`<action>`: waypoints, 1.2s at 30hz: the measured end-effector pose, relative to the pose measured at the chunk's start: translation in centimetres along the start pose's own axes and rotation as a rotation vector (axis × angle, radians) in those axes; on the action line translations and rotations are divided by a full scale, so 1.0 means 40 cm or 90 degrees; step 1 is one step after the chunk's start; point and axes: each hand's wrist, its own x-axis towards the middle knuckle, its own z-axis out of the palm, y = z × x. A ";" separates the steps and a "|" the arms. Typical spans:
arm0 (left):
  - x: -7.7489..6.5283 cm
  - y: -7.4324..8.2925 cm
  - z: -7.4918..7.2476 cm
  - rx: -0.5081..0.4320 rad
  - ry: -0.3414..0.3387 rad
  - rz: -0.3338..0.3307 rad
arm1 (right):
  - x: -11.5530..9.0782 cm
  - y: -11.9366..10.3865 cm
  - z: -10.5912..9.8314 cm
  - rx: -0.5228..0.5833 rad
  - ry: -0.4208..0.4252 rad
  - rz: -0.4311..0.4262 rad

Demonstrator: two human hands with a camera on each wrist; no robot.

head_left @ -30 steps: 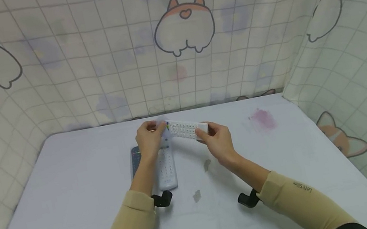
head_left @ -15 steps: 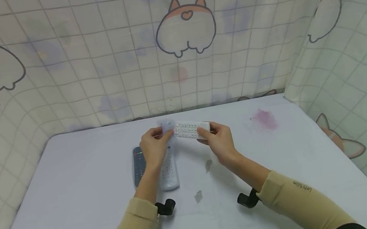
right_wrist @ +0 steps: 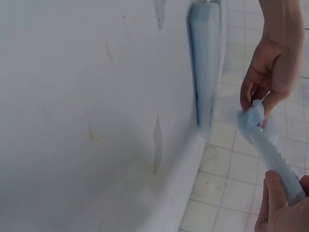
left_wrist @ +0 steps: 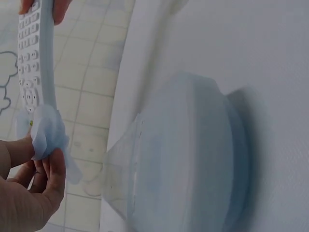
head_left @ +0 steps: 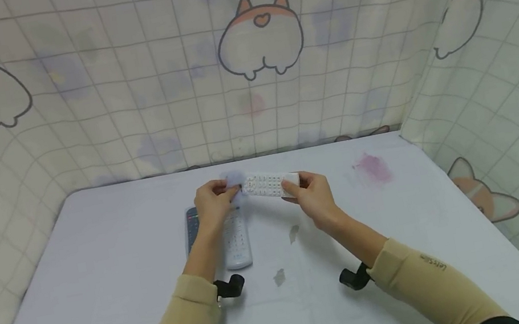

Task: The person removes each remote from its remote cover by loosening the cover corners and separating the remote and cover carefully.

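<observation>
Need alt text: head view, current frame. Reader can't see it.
A person's right hand grips a white remote control over a white table; the left hand pinches a thin pale cloth at the remote's other end. A dark remote and a light grey remote lie side by side, partly hidden by the left forearm.

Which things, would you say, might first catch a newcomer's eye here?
Probably the white remote, held up by one end in the right hand, while the left hand pinches a pale sheet at the other. Next, the central cartoon dog on the backdrop, then the pink stain on the table at right.
</observation>
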 end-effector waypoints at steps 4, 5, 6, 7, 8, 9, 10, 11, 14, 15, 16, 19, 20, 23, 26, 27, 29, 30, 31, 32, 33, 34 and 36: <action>-0.002 0.003 -0.016 0.013 -0.022 0.011 | 0.001 -0.005 -0.012 0.003 -0.016 0.019; -0.003 0.004 -0.019 0.016 -0.026 0.016 | 0.001 -0.005 -0.016 0.004 -0.019 0.023; -0.004 0.004 -0.021 0.020 -0.032 0.022 | 0.001 -0.006 -0.019 0.004 -0.020 0.027; -0.004 0.003 -0.023 0.023 -0.039 0.027 | 0.001 -0.007 -0.022 0.005 -0.020 0.032; -0.005 0.002 -0.025 0.026 -0.045 0.030 | 0.000 -0.007 -0.026 0.004 -0.021 0.035; -0.006 -0.001 -0.028 0.031 -0.047 0.031 | -0.001 -0.006 -0.029 0.005 -0.024 0.039; -0.006 -0.004 -0.030 0.036 -0.049 0.031 | -0.002 -0.006 -0.032 0.004 -0.027 0.042; -0.007 -0.006 -0.033 0.041 -0.049 0.032 | -0.004 -0.006 -0.034 0.004 -0.029 0.044; -0.006 -0.012 -0.039 0.054 -0.052 0.035 | -0.007 -0.005 -0.043 0.007 -0.037 0.046; -0.005 -0.013 -0.041 0.055 -0.052 0.038 | -0.008 -0.006 -0.044 0.010 -0.040 0.045; -0.004 -0.013 -0.043 0.058 -0.053 0.042 | -0.008 -0.007 -0.046 0.012 -0.042 0.044; -0.001 -0.013 -0.047 0.061 -0.058 0.053 | -0.008 -0.008 -0.049 0.018 -0.045 0.044; -0.001 -0.012 -0.047 0.062 -0.061 0.054 | -0.009 -0.009 -0.050 0.018 -0.046 0.047; 0.001 -0.014 -0.051 0.064 -0.076 0.054 | -0.012 -0.008 -0.053 0.016 -0.041 0.052; 0.001 -0.017 -0.057 0.074 -0.081 0.059 | -0.017 -0.005 -0.053 0.017 -0.043 0.054; 0.000 -0.019 -0.060 0.079 -0.080 0.061 | -0.018 -0.004 -0.052 0.018 -0.046 0.056; -0.001 -0.022 -0.066 0.087 -0.076 0.064 | -0.021 -0.002 -0.051 0.018 -0.052 0.058; -0.001 -0.024 -0.068 0.089 -0.074 0.065 | -0.022 0.000 -0.051 0.019 -0.055 0.059; -0.001 -0.027 -0.071 0.090 -0.076 0.063 | -0.023 0.001 -0.050 0.017 -0.057 0.061; -0.002 -0.028 -0.073 0.089 -0.081 0.061 | -0.023 0.002 -0.051 0.014 -0.056 0.057; -0.001 -0.030 -0.074 0.084 -0.088 0.059 | -0.022 0.003 -0.050 0.014 -0.054 0.054; -0.002 -0.030 -0.075 0.079 -0.094 0.058 | -0.021 0.004 -0.050 0.016 -0.052 0.052; -0.003 -0.030 -0.079 0.075 -0.106 0.059 | -0.019 0.006 -0.046 0.020 -0.050 0.047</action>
